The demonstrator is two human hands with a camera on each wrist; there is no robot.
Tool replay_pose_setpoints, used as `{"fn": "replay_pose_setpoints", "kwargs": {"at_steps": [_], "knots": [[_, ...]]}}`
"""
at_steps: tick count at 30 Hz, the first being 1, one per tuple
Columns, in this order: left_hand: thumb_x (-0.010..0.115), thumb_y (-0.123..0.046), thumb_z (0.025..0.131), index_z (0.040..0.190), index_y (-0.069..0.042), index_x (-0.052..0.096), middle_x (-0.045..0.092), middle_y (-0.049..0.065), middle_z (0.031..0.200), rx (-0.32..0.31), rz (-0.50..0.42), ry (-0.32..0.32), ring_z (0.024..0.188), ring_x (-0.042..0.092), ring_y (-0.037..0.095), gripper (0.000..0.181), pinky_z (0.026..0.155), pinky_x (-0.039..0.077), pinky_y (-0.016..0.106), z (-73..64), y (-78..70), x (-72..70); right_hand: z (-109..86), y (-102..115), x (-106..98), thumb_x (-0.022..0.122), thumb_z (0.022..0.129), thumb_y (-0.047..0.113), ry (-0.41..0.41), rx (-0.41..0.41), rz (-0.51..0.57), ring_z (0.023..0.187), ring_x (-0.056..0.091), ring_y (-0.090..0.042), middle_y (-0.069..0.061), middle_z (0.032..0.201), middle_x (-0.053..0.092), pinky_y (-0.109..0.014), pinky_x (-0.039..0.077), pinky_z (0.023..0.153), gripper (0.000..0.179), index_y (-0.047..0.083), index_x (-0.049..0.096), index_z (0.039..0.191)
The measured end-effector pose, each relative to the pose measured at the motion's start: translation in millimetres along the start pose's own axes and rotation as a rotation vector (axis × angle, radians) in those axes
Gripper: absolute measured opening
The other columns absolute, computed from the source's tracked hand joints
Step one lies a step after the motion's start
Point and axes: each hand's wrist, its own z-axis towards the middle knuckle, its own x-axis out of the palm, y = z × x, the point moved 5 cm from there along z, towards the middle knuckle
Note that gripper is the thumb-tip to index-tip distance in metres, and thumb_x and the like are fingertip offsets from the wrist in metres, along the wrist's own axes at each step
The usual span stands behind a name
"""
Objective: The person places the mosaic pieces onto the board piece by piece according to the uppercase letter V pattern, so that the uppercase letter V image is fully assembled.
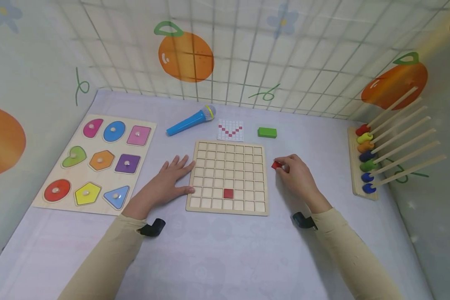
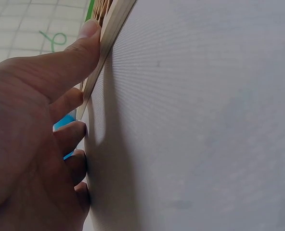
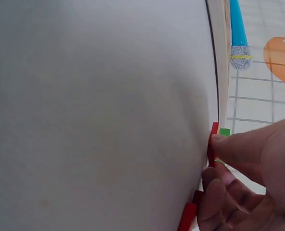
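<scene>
A wooden grid board (image 1: pixel 228 212) lies flat, with one red square tile (image 1: pixel 228 193) in a cell of its second row from the front. My left hand (image 1: pixel 168 181) rests at the board's left side, fingers spread, thumb and a fingertip touching its edge. To the right of the board, my right hand (image 1: pixel 298 176) pinches another red tile (image 1: pixel 276 165) between thumb and fingers. The right wrist view shows this held tile (image 3: pixel 212 147) close to the table, and further red pieces (image 3: pixel 187 217) beside the curled fingers; their number is partly hidden by the hand.
Behind the board are a card with a red V pattern (image 1: pixel 230 137), a green block (image 1: pixel 267 132) and a blue toy microphone (image 1: pixel 189 122). A shape puzzle board (image 1: pixel 108 146) lies at left. Far right stands a rack with wooden pegs and coloured rings (image 1: pixel 354 166), beside the wall.
</scene>
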Motion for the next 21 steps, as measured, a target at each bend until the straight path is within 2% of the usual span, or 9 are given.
{"fn": "replay_pose_setpoints", "kwargs": {"at_steps": [7,15,21], "knots": [[0.073,-0.042,0.093,0.162,-0.014,0.028,0.014,0.012,0.17,0.007,0.003,-0.004,0.156,0.001,0.035,0.086,0.126,-0.001,0.052,0.2,-0.8,-1.1,1.5,-0.5,0.9,0.067,0.097,0.008,-0.002,0.016,0.016,0.087,0.053,-0.027,-0.014,0.111,0.057,-0.034,0.045,0.067,0.029,0.006,0.066,0.126],[0.073,-0.042,0.093,0.162,-0.014,0.028,0.014,0.012,0.17,0.008,0.004,-0.002,0.156,0.001,0.035,0.086,0.126,-0.001,0.052,0.5,0.3,-0.4,1.8,0.9,3.0,0.068,0.097,0.009,0.033,0.042,0.022,0.083,0.057,-0.027,-0.014,0.106,0.065,-0.031,0.053,0.064,0.028,0.012,0.061,0.124],[0.073,-0.043,0.093,0.162,-0.016,0.028,0.014,0.011,0.17,0.001,0.008,-0.004,0.156,0.001,0.035,0.087,0.126,-0.001,0.052,0.6,0.8,0.7,0.3,-1.0,3.4,0.066,0.098,0.011,0.039,0.041,0.034,0.08,0.057,-0.026,-0.012,0.105,0.067,-0.031,0.051,0.062,0.025,0.015,0.06,0.123]]}}
